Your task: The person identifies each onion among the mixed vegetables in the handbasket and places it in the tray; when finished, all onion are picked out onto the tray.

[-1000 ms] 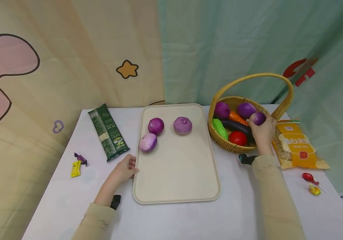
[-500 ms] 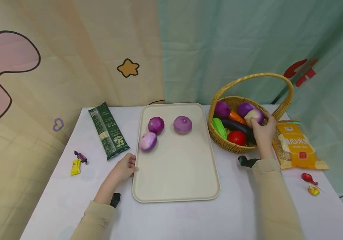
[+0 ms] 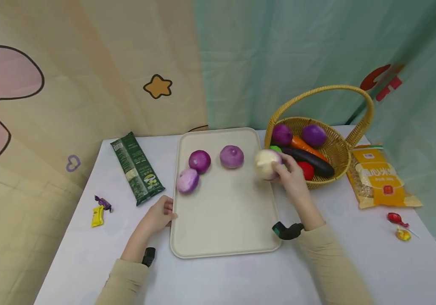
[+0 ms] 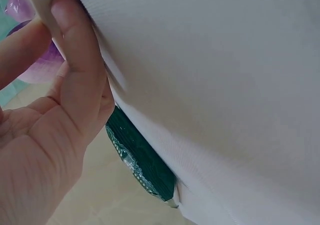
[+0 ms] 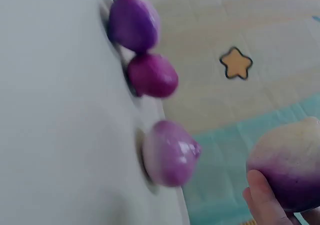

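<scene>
My right hand (image 3: 293,178) grips a white-and-purple turnip (image 3: 265,163) above the right edge of the beige tray (image 3: 225,216); the right wrist view shows fingers against the turnip's purple side. At the tray's left rim my left hand (image 3: 158,215) pinches the edge, thumb above and fingers beneath, as the left wrist view shows. On the tray a dark purple onion (image 3: 199,161) touches a purple-and-white turnip (image 3: 187,181). Apart from them, to the right, sits a paler purple onion-like vegetable (image 3: 231,156).
A wicker basket (image 3: 340,156) with a tall handle holds an eggplant (image 3: 309,162), a carrot (image 3: 304,146), a partly hidden tomato (image 3: 306,170) and purple vegetables. Yellow grain bag (image 3: 383,178) lies right; green packet (image 3: 137,169) left. Small candies (image 3: 97,216) lie on both sides.
My right hand has lifted the turnip out of the basket and carried it left over the tray's edge. My left hand stays at the tray's rim.
</scene>
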Action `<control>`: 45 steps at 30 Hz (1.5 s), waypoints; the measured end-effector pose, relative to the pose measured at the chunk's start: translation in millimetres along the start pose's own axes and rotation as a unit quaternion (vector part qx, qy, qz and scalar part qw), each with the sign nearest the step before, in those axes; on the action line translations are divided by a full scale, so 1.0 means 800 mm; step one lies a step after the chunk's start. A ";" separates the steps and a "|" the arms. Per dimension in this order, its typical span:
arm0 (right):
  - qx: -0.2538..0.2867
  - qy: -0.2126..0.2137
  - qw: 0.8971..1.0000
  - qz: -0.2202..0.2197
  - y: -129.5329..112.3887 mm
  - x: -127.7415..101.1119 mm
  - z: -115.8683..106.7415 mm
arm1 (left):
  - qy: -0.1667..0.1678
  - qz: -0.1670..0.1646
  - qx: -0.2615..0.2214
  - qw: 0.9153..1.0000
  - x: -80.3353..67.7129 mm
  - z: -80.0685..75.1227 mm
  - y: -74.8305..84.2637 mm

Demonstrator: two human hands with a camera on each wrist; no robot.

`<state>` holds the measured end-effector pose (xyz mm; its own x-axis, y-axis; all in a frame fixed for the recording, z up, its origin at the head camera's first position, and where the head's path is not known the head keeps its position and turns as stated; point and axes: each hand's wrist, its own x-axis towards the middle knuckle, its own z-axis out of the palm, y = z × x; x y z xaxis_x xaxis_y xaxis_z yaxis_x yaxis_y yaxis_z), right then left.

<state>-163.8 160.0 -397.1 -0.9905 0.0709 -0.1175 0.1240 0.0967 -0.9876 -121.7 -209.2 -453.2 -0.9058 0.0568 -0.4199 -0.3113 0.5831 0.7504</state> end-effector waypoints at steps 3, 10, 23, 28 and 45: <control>0.009 -0.045 0.999 0.016 0.011 0.004 0.035 | 0.002 0.005 0.001 1.000 0.000 -0.001 0.002; 0.003 -0.094 0.994 0.061 0.040 0.023 0.100 | -0.006 0.012 -0.001 1.000 0.004 0.002 0.001; -0.027 -0.082 0.994 0.069 0.066 0.044 0.153 | 0.001 0.009 -0.001 1.000 0.002 0.001 0.000; -0.032 -0.063 0.996 0.057 0.069 0.047 0.153 | 0.004 0.015 0.001 1.000 0.005 0.000 0.002; -0.092 -0.055 0.994 -0.029 0.012 0.032 0.069 | 0.005 0.007 -0.007 1.000 -0.003 0.001 0.000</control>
<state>-191.3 108.0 -415.0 -0.9954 -0.0478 -0.0826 0.0661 0.2789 -0.9581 -119.6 -208.9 -452.8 -0.9126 0.0563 -0.4051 -0.3034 0.5710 0.7629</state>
